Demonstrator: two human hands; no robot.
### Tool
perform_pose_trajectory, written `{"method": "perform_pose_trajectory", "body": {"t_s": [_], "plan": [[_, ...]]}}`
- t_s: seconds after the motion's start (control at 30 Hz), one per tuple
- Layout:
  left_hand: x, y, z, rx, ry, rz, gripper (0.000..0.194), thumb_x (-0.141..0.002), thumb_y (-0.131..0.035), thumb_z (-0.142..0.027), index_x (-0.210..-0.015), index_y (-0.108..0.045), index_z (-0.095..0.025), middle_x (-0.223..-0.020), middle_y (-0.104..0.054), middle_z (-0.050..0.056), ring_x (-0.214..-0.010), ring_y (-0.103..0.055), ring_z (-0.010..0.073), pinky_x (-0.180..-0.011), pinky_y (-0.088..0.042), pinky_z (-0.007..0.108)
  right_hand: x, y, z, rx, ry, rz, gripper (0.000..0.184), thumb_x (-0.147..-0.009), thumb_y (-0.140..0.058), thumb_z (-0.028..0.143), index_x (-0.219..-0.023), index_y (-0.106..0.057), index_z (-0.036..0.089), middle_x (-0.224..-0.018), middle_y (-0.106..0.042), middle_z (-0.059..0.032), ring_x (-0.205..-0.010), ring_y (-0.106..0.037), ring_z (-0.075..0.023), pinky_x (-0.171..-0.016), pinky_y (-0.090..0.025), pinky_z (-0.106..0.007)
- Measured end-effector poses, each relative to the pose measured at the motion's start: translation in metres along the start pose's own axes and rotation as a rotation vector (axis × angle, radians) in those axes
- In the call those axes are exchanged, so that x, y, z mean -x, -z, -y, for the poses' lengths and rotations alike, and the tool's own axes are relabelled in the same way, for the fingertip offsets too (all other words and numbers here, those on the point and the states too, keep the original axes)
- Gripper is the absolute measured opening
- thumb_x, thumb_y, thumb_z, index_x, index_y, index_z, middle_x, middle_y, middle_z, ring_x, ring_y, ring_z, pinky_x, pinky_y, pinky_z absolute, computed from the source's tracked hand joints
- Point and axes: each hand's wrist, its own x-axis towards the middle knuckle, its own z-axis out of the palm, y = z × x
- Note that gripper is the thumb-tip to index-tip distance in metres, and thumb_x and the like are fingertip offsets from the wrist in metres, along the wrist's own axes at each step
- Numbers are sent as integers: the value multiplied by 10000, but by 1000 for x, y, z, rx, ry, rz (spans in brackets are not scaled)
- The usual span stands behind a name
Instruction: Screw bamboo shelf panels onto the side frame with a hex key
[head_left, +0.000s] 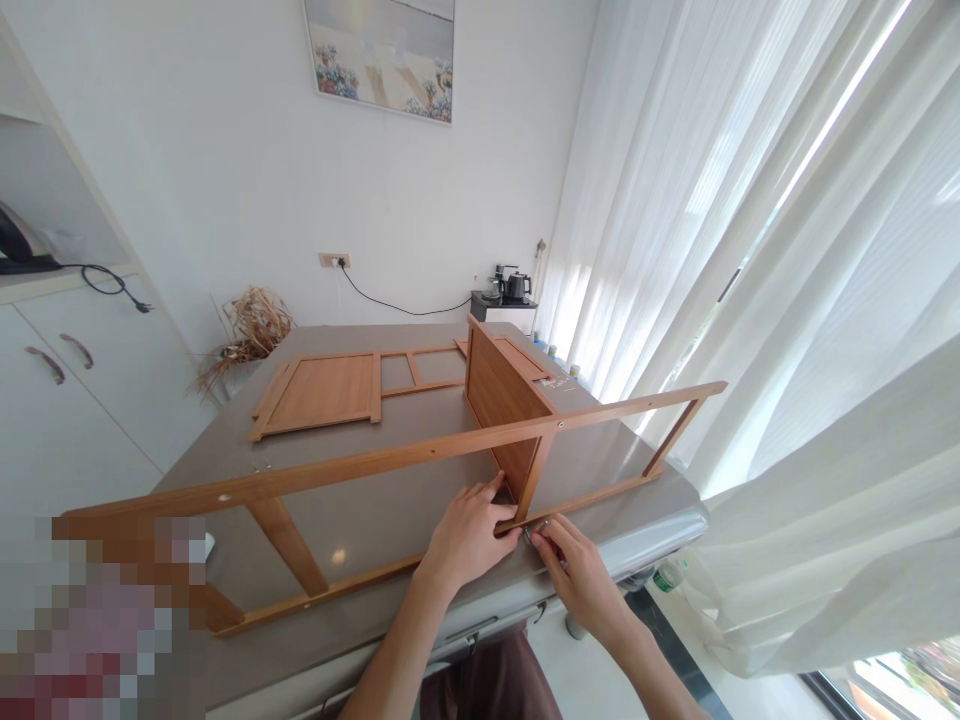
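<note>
A long wooden ladder-like frame (390, 462) stands on its edge across the grey table (360, 525), joined to an upright wooden panel (496, 395). My left hand (469, 535) presses on the frame's lower rail next to the panel joint, fingers curled against the wood. My right hand (574, 570) pinches a small metal tool (534, 531) at that same joint, near the table's front edge.
A second flat wooden frame (341, 390) with a board lies at the back of the table. A white cabinet (60, 400) stands left, dried grass (251, 330) behind the table, a kettle (514, 285) on a stand, and white curtains (750, 250) to the right.
</note>
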Motion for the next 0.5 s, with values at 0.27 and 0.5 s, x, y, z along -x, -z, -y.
{"method": "perform_pose_trajectory", "body": {"t_s": [0.27, 0.5], "plan": [[0, 0, 1, -6, -4, 0, 169, -868, -612, -367, -942, -753, -311, -1457, -519, -10, -1183, -575, 250, -1043, -440, 393, 0, 0, 3, -2, 7, 12, 242, -1042, -371, 253, -804, -418, 238, -838, -517, -7, -754, -530, -159, -684, -443, -287], [0, -2, 1, -11, -2, 2, 171, -869, -610, -363, -941, -753, -304, -1454, -522, -5, -1175, -578, 251, -1041, -435, 400, 1, -3, 2, 43, 29, 6, 231, -1037, -380, 230, -809, -418, 236, -843, -518, -10, -768, -536, -163, -693, -445, -294]]}}
